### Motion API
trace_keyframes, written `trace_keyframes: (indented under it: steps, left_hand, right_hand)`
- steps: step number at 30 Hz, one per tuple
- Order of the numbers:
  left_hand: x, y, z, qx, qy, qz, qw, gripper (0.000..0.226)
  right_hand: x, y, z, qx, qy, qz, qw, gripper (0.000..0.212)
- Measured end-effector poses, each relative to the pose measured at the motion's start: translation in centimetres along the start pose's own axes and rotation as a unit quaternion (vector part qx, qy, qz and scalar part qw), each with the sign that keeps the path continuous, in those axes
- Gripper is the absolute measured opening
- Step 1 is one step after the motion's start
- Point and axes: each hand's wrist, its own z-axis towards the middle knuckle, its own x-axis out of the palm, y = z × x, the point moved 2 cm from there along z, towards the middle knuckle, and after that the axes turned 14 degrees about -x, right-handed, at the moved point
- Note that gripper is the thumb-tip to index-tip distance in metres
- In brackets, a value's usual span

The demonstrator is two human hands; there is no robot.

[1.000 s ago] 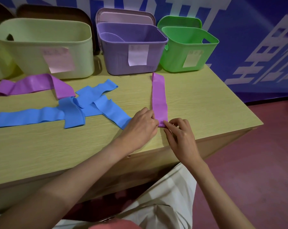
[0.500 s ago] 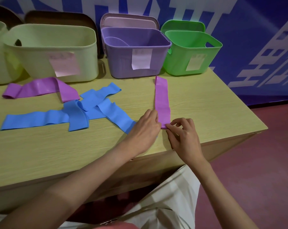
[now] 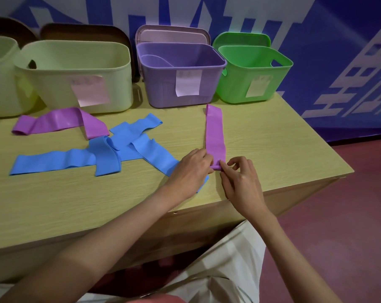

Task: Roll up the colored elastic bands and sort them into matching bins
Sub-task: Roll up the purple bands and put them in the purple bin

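Note:
A purple elastic band [image 3: 215, 132] lies straight on the table, running from the purple bin [image 3: 180, 62] toward me. Its near end is curled into a small roll. My left hand [image 3: 190, 169] and my right hand [image 3: 242, 182] both pinch that rolled end from either side. Another purple band [image 3: 58, 122] lies crumpled at the left. Several blue bands [image 3: 110, 152] lie crossed over each other in the middle, one partly under my left hand.
A pale yellow-green bin [image 3: 75, 55] and a second one at the far left edge [image 3: 1, 53] stand at the back, with a green bin [image 3: 255, 55] to the right. All carry paper labels. The table edge [image 3: 294, 189] drops off right of my hands.
The band's near end has been turned over into a small roll under both hands' fingertips. The camera view shifted slightly; the other bands stayed put.

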Motion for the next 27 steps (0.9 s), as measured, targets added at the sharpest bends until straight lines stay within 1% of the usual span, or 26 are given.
trace_keyframes:
  steps: [3, 5, 7, 10, 14, 18, 19, 21, 23, 27]
  left_hand:
    - [0.1, -0.2, 0.8, -0.011, 0.025, 0.023, 0.999, 0.004]
    - [-0.3, -0.4, 1.3, -0.019, 0.031, 0.027, 0.999, 0.007]
    - [-1.0, -0.6, 1.7, -0.029, 0.033, 0.006, 0.999, 0.009]
    - [-3.0, -0.8, 2.0, -0.052, 0.053, -0.068, 0.995, 0.010]
    - [-6.6, -1.0, 1.7, -0.062, 0.062, -0.171, 0.981, 0.011]
    - [-10.4, -1.3, 1.5, -0.052, 0.079, -0.254, 0.963, 0.010]
    - [-11.4, -1.4, 1.4, -0.051, 0.077, -0.272, 0.958, 0.009]
    - [-13.4, -1.6, 1.1, -0.052, 0.066, -0.308, 0.948, 0.008]
    - [-15.6, -1.7, 0.7, -0.046, 0.042, -0.339, 0.939, 0.008]
    - [-19.4, -1.8, -0.9, -0.029, 0.006, -0.375, 0.927, 0.011]
  right_hand:
    - [0.1, -0.1, 0.1, 0.011, -0.004, 0.009, 1.000, 0.029]
    - [0.1, 0.0, 0.2, 0.032, -0.008, 0.040, 0.999, 0.028]
    - [-0.1, 0.1, 0.6, 0.059, -0.027, 0.085, 0.994, 0.027]
    - [-1.2, 0.3, 1.6, 0.093, -0.093, 0.169, 0.977, 0.023]
    - [-3.7, 1.3, 3.3, 0.068, -0.140, 0.275, 0.949, 0.019]
    - [-5.3, 3.2, 5.5, 0.075, -0.182, 0.368, 0.909, 0.018]
    - [-5.8, 3.6, 6.3, 0.070, -0.199, 0.381, 0.900, 0.019]
    - [-6.8, 4.3, 7.9, 0.042, -0.227, 0.384, 0.894, 0.018]
    - [-8.0, 5.2, 9.5, 0.014, -0.244, 0.383, 0.891, 0.015]
    - [-10.2, 8.0, 12.0, -0.015, -0.267, 0.402, 0.875, 0.013]
